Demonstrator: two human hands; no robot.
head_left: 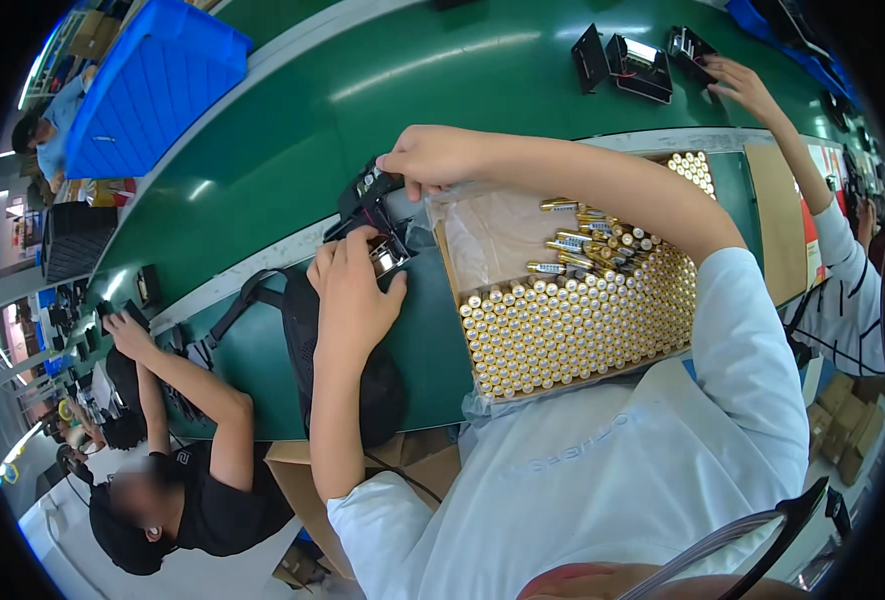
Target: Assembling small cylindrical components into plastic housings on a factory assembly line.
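Note:
A black boxy device (370,212) with a shiny rounded metal part lies tilted at the edge of the green worktable. My left hand (348,295) is closed around its near end, thumb and fingers on either side of the metal part. At the far end my right hand (441,157) is curled, fingertips pinching the device's upper part; whether something small is also between them is hidden. Under my right forearm sits an open cardboard box (450,262) packed with upright gold-and-white cylindrical batteries (573,335). Several loose batteries (575,243) lie on their sides on top, beside a clear plastic sheet (488,235).
A black bag (308,330) with a strap lies left of my left forearm. Farther left, a co-worker in black (213,490) handles a dark item. Across the table at right, another person's hand (743,85) touches open black devices (641,70). A blue bin (158,90) stands far left.

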